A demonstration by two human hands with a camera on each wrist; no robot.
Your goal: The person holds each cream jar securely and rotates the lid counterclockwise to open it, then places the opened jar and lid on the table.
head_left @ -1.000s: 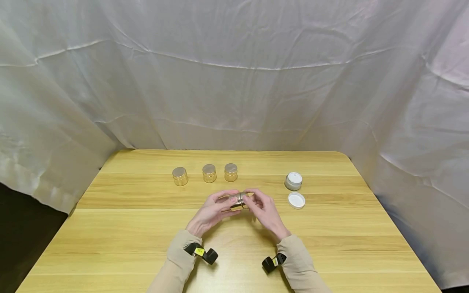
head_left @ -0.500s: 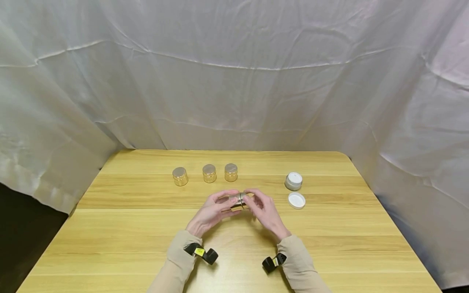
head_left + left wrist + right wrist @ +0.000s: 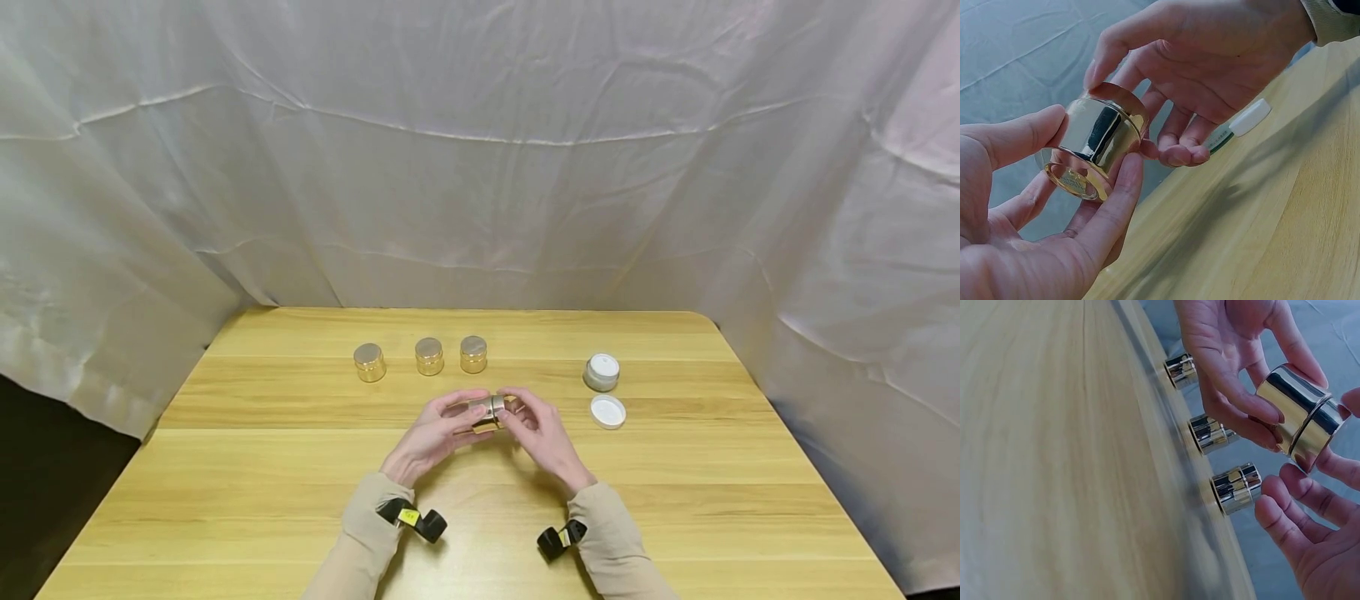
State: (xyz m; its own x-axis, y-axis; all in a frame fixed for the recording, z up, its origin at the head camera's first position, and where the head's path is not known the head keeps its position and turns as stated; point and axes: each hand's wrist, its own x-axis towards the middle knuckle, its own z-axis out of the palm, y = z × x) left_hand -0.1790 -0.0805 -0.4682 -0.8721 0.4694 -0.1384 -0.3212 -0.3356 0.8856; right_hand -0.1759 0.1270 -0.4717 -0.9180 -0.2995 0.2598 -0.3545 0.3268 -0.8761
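Both hands hold a gold jar above the bench

The left hand (image 3: 433, 433) fingers clamp the gold jar (image 3: 487, 410); the right hand (image 3: 542, 433) fingers pinch its lid end. Beyond the jar stand three gold jars (image 3: 429, 356). No writing is readable.

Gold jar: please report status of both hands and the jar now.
Left hand grips gold jar, held above table. Right hand pinches its lid end. Three gold jars behind, apart; nothing blocking.
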